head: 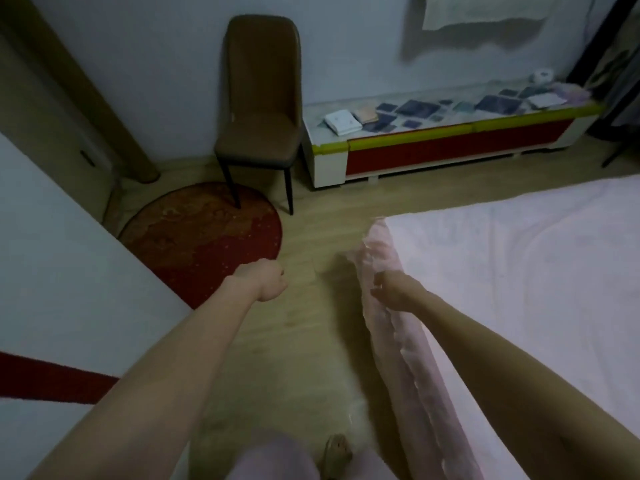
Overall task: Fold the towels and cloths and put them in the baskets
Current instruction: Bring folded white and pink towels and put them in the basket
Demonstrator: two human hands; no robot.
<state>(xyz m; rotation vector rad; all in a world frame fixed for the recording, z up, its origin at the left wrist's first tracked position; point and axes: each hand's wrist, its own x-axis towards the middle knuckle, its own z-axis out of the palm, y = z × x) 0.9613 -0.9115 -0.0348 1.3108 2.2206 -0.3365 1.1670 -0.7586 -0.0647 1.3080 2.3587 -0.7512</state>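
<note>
Pink bed [519, 271] beside empty hands.

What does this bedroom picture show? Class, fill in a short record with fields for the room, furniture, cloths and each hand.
room: bedroom with wooden floor
bed: pink sheet, at right
chair: brown chair against wall, one front leg on red rug
cabinet: low cabinet along wall
cloths: folded cloths on the cabinet top
baskets: none in view
left hand: left hand curled, holding nothing
right hand: right hand relaxed, beside the bed edge
</note>
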